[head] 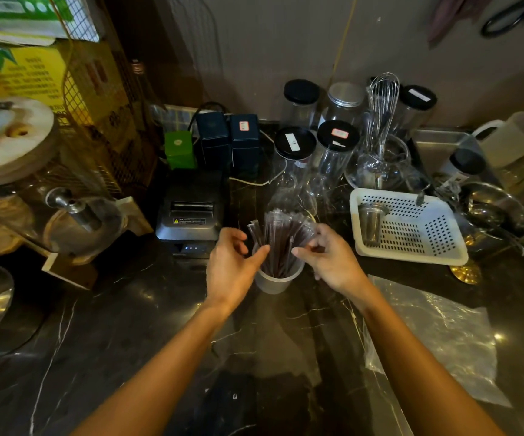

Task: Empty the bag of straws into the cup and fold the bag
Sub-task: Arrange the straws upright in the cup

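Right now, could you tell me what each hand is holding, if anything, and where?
Neither hand clearly holds anything. The left hand and right hand sit either side of the straws standing in the cup; the right fingers touch their upper ends, a grip unclear.

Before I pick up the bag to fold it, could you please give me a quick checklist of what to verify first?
1. Straws in the cup: ok, they stand in it, fanned out.
2. Cup upright on the counter: ok.
3. Stray straws lying on the counter: ok, none in sight.
4. Left hand free: ok, it is open beside the cup.
5. Right hand free: cannot tell, its fingers curl at the straw tops.
6. Bag empty and within reach: ok, it lies flat on the counter to the right, with nothing visible inside.
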The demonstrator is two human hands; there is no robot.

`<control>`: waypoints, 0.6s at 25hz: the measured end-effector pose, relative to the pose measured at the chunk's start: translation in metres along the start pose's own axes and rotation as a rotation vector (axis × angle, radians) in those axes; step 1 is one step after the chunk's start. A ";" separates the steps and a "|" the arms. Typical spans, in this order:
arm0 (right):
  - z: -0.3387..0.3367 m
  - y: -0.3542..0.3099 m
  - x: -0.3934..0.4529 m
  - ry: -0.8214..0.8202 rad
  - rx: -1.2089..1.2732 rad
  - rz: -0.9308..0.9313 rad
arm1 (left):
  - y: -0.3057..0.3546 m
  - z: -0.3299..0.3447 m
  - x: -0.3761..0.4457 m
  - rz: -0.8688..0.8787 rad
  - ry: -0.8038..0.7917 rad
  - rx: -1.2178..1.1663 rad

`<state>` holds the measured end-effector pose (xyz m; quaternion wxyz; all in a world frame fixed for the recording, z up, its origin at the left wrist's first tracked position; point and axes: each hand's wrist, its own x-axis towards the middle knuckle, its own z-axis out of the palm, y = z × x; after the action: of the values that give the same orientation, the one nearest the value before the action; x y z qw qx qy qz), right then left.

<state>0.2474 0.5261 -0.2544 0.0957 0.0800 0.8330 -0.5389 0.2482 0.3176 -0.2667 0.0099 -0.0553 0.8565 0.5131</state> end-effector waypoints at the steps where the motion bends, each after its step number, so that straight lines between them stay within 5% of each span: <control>1: 0.001 -0.002 0.001 -0.031 0.011 -0.002 | -0.001 -0.001 0.003 -0.050 -0.036 -0.001; 9: 0.013 -0.007 0.017 -0.016 -0.182 -0.157 | 0.009 0.005 0.035 0.124 -0.279 0.135; 15: -0.005 -0.034 0.027 -0.123 -0.350 -0.209 | 0.023 -0.003 0.046 0.280 -0.315 0.242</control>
<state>0.2127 0.5174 -0.2292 0.1023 -0.0577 0.9103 -0.3970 0.2002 0.3217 -0.2479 0.0787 0.1462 0.8990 0.4053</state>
